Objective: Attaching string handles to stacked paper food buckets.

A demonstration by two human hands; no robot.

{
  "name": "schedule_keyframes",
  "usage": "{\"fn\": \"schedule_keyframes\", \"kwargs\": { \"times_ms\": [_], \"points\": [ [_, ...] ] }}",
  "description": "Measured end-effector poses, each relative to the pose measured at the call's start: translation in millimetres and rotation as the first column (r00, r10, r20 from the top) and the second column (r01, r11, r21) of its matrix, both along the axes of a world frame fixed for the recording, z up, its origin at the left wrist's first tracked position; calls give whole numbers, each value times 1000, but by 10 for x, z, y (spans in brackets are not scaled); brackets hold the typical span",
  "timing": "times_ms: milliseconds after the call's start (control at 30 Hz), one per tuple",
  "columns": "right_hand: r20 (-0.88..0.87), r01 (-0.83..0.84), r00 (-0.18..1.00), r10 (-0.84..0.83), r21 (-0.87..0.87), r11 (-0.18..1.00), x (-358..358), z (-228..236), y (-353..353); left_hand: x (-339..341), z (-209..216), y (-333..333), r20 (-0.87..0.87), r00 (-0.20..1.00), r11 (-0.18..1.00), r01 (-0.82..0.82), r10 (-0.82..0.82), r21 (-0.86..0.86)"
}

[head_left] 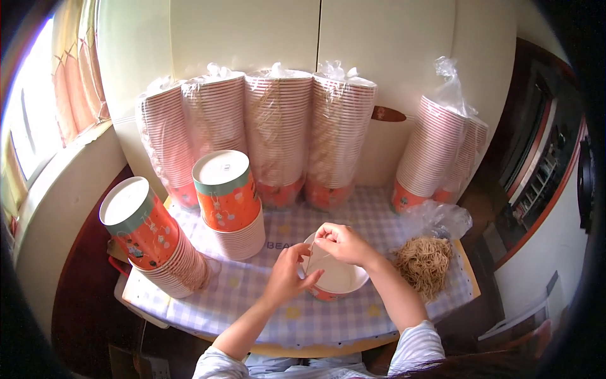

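A single paper bucket [341, 281], white inside with an orange outer wall, stands upright near the middle of the table's front part. My left hand [289, 278] is at its left rim, fingertips by the edge and thumb stretched toward the inside, seemingly steadying the wall. Over the far left part of the rim, my right hand [341, 243] pinches a thin, pale string [310, 258] that runs down toward my left fingers. Whether the string passes through the wall is too small to tell. To the right lies a tangled heap of tan strings [424, 266].
Two unwrapped stacks of orange-and-green buckets [142, 234] [228, 202] stand on the left. Tall plastic-wrapped stacks [278, 132] line the back, with more wrapped stacks [432, 151] at back right. A crumpled clear bag [439, 220] touches the string heap. A checked cloth [252, 316] covers the table.
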State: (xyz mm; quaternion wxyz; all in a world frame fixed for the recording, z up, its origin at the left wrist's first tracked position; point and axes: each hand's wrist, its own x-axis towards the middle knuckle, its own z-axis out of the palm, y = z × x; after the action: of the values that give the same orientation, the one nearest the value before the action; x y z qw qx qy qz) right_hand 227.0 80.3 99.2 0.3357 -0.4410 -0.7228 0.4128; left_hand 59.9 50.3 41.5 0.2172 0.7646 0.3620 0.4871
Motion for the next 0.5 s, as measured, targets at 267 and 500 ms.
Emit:
{"fn": "schedule_keyframes", "kwargs": {
  "times_ms": [267,500],
  "points": [
    [25,81,996,-84,89,993,-2,-39,55,-11,-8,90,-194,971,971,-94,138,219],
    [119,121,980,-158,270,955,78,-65,-43,-46,168,347,169,968,934,227,-185,-277]
  ]
}}
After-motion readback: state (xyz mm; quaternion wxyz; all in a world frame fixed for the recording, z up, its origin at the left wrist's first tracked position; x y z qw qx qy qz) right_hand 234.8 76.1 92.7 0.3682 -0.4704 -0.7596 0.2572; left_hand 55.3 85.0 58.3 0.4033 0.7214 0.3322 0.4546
